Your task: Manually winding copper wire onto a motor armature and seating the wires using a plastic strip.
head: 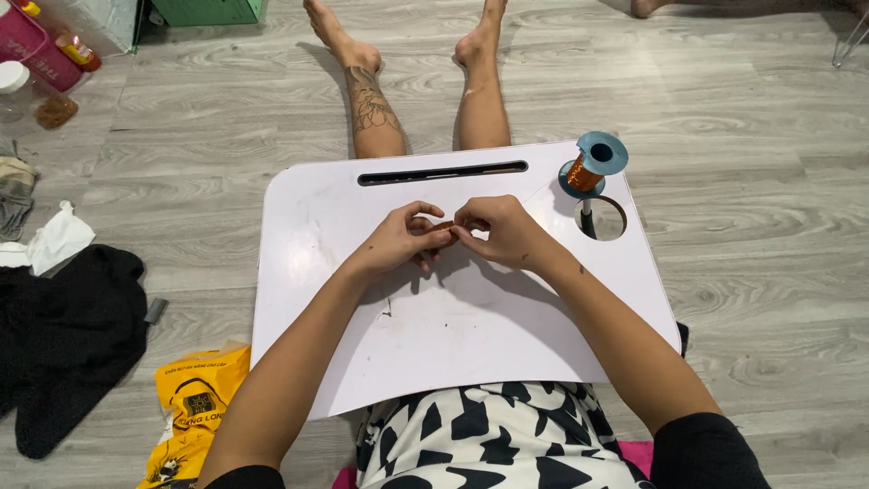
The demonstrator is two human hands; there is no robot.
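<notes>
Both my hands meet over the middle of a white lap tray [434,335] that rests across my legs. My left hand [398,240] and my right hand [498,228] pinch a small copper-coloured coil [443,225] between their fingertips. A thin wire runs from the coil toward a blue spool of copper wire [591,165], which stands upright at the tray's far right corner. Most of the coil is hidden by my fingers.
The tray has a long slot [442,172] along its far edge and a round cup hole [600,218] below the spool. On the wooden floor at left lie a black cloth [63,335], a yellow bag [195,403] and white tissue [56,237]. Pink containers [41,45] stand far left.
</notes>
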